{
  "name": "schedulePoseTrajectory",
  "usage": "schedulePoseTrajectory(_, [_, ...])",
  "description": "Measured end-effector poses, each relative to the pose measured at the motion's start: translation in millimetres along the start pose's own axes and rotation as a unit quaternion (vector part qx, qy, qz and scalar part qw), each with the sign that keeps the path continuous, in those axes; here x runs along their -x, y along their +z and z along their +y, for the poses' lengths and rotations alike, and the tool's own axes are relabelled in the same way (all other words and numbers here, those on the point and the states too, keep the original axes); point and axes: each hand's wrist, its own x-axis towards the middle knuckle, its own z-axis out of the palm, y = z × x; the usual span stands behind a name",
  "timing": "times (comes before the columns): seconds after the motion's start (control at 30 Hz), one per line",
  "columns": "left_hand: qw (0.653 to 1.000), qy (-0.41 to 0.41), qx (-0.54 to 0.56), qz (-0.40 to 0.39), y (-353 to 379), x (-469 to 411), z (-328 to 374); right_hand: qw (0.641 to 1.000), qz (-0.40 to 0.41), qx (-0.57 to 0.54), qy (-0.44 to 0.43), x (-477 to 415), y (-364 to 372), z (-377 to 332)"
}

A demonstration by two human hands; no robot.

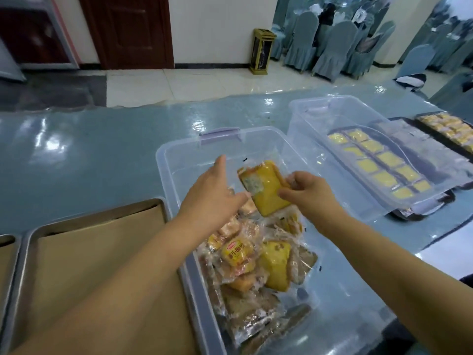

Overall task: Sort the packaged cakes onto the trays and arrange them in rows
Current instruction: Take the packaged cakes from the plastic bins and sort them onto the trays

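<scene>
- Your right hand (pixel 307 193) pinches a yellow cake packet (pixel 266 188) by its right edge, thumb and curled fingers on the wrapper, above the clear bin (pixel 176 160).
- Your left hand (pixel 217 193) is flat with its fingers straight. Their tips are at the packet's lower left corner, perhaps touching.
- Below your fingers, more wrapped cakes (pixel 250 265) are heaped in the bin.
- Left of your left hand sits a paper-lined tray (pixel 89 252).

Gold-black bin (pixel 263 51) against white wall (pixel 217 26); dark door (pixel 128 32) left; covered chairs (pixel 330 44) right.
</scene>
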Motion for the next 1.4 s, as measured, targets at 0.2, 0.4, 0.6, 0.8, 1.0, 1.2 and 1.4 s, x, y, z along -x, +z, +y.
schedulePoseTrajectory(0.2, [0.964,-0.098,0.244,0.024,19,-7,24,0.978,-0.115,-0.172,0.003,3,-4,-11])
schedulePoseTrajectory(0.4, [0.985,-0.044,0.046,0.16,15,7,18,0.855,-0.215,0.467,-0.06,9,-4,51])
schedulePoseTrajectory(0.6, [0.98,-0.057,0.119,0.151,21,9,8,0.836,-0.218,0.504,-0.002,19,7,84])
schedulePoseTrajectory(0.8, [0.978,-0.057,0.153,0.133,21,4,2,0.865,-0.246,0.431,0.068,18,11,81])
schedulePoseTrajectory(1.0, [0.983,-0.042,0.123,0.131,20,4,3,0.9,-0.181,0.393,0.046,20,-1,53])
schedulePoseTrajectory(1.2, [0.96,-0.079,0.241,0.118,15,4,7,0.982,-0.106,0.154,-0.036,23,-33,-10])
schedulePoseTrajectory(1.4, [0.927,-0.099,0.357,0.051,10,12,18,0.984,-0.079,-0.157,-0.03,31,-28,-37])
